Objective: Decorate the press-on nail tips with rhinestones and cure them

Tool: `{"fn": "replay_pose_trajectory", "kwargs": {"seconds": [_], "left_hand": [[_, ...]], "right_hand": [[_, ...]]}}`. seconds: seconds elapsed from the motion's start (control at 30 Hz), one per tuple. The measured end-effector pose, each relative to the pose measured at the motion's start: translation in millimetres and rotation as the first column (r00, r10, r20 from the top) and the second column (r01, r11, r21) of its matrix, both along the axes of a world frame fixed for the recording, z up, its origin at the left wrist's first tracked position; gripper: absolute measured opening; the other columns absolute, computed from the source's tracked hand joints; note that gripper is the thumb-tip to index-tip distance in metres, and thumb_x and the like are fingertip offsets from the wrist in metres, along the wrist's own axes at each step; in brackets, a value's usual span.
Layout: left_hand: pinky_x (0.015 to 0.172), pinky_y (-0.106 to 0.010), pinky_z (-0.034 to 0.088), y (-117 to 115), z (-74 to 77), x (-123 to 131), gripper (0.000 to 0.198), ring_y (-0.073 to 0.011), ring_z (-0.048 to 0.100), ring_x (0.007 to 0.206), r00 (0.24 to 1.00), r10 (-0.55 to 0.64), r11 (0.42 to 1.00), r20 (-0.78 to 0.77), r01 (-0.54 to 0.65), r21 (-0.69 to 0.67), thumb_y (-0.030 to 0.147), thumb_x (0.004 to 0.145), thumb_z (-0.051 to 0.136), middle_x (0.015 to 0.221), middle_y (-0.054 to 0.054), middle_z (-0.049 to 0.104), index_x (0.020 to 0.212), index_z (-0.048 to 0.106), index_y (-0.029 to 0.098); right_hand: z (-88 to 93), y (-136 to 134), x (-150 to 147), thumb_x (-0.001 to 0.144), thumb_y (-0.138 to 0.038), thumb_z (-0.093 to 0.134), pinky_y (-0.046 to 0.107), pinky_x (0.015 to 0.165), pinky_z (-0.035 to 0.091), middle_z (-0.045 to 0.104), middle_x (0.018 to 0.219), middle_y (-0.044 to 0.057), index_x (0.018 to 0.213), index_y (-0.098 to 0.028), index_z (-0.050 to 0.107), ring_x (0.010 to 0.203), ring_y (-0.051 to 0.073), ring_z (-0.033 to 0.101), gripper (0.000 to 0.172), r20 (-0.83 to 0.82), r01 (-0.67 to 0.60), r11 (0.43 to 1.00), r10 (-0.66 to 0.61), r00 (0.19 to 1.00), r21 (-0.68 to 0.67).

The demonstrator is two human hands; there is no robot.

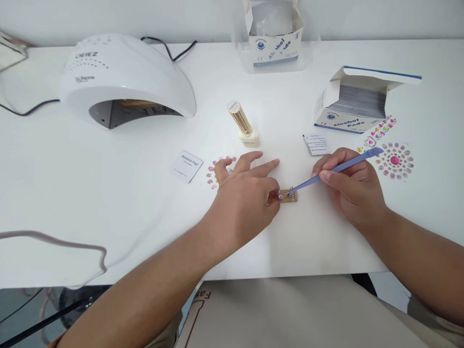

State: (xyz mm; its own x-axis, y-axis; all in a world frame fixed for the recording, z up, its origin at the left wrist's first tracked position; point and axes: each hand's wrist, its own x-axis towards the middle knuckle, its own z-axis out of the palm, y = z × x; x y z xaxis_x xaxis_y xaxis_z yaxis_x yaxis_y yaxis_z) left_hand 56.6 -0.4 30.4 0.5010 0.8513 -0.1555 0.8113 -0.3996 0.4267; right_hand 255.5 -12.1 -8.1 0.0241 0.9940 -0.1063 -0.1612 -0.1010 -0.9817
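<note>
My left hand (246, 188) pinches the left end of a small tan rectangular piece (292, 197) between thumb and forefinger, its other fingers spread. Shiny metal bits and a tiny pink-centred ornament show on the piece, too small to make out fully. In my right hand (353, 188) is a slim purple nail tool (339, 167), held like a pen. Its flat, angled end points up to the right, and its thin tip reaches down to the piece. Partly behind my left fingers lies a sheet of pink gem stickers (211, 175).
A white nail lamp (130, 72) stands at the left, and a gold-capped polish bottle (244, 124) in the middle. Alcohol pad boxes (350, 121) are at the back and right. Two alcohol pad packets (188, 166) and more gem stickers (395, 161) lie around the hands.
</note>
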Motion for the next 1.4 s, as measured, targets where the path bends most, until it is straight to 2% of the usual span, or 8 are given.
{"fn": "replay_pose_trajectory", "kwargs": {"seconds": [0.33,0.47,0.57,0.7,0.87,1.07,1.4], "left_hand": [[0.097,-0.07,0.026,-2.2,-3.0,-3.7,0.021,-0.0384,0.041,0.132,1.0,-0.013,0.996,-0.009,0.014,0.087,0.021,0.081,0.058,0.129,-0.006,0.064,0.062,0.066,0.02],[0.098,-0.067,0.028,-4.4,0.5,-11.7,0.011,-0.0387,0.04,0.132,1.0,-0.001,0.991,-0.005,0.002,0.136,0.025,0.081,0.059,0.134,-0.007,0.06,0.079,0.069,0.022],[0.097,-0.065,0.03,-5.1,2.5,-19.6,0.016,-0.0391,0.038,0.133,1.0,-0.015,0.989,-0.006,0.016,0.149,0.027,0.079,0.059,0.138,-0.008,0.056,0.093,0.067,0.022],[0.098,-0.062,0.031,-4.4,0.6,-27.3,0.021,-0.0371,0.037,0.134,0.998,-0.058,0.989,0.013,0.056,0.139,0.029,0.08,0.059,0.139,-0.009,0.054,0.1,0.062,0.022],[0.099,-0.06,0.029,-4.7,-3.6,-29.0,0.019,-0.0345,0.043,0.129,0.993,-0.082,0.987,0.08,0.07,0.143,0.032,0.083,0.057,0.132,-0.008,0.059,0.098,0.06,0.021],[0.098,-0.059,0.027,-6.4,-7.3,-25.1,0.01,-0.0319,0.048,0.123,0.988,-0.093,0.988,0.127,0.076,0.133,0.03,0.086,0.058,0.128,-0.004,0.062,0.093,0.062,0.024],[0.097,-0.054,0.025,-6.9,-9.9,-21.2,0.009,-0.0292,0.049,0.12,0.984,-0.087,0.989,0.158,0.067,0.129,0.026,0.088,0.056,0.125,-0.003,0.063,0.091,0.064,0.024]], "right_hand": [[1.1,-0.2,-0.1,0.072,-0.012,0.067,0.032,0.07,0.047,0.064,0.068,-0.003,0.07,-0.024,0.062,0.069,0.013,0.058,0.013,-0.015,0.001,1.0,-0.001,1.0,-0.003],[0.9,-0.3,0.4,0.072,-0.011,0.066,0.032,0.069,0.046,0.064,0.068,-0.003,0.07,-0.024,0.062,0.07,0.013,0.058,0.014,-0.015,0.0,1.0,0.0,1.0,-0.006],[1.2,-0.7,0.3,0.072,-0.012,0.067,0.032,0.067,0.047,0.063,0.068,-0.003,0.071,-0.024,0.062,0.069,0.013,0.058,0.013,0.011,0.003,1.0,-0.003,1.0,-0.016],[1.4,-0.9,0.2,0.072,-0.015,0.067,0.033,0.068,0.048,0.063,0.068,-0.002,0.071,-0.024,0.062,0.069,0.014,0.058,0.011,0.037,-0.001,1.0,0.002,0.999,-0.024],[0.4,-1.1,1.1,0.073,-0.017,0.068,0.034,0.067,0.048,0.063,0.069,-0.002,0.072,-0.026,0.062,0.069,0.015,0.058,0.011,0.066,-0.002,1.0,0.004,0.998,-0.029],[3.9,-1.2,-0.6,0.074,-0.014,0.068,0.033,0.068,0.047,0.063,0.069,-0.002,0.072,-0.025,0.063,0.069,0.014,0.057,0.013,0.017,-0.009,0.998,0.01,1.0,-0.068],[3.1,-1.2,0.3,0.075,-0.012,0.067,0.033,0.069,0.047,0.063,0.07,-0.002,0.073,-0.026,0.064,0.07,0.014,0.057,0.015,0.021,-0.015,0.998,0.016,1.0,-0.055]]}}
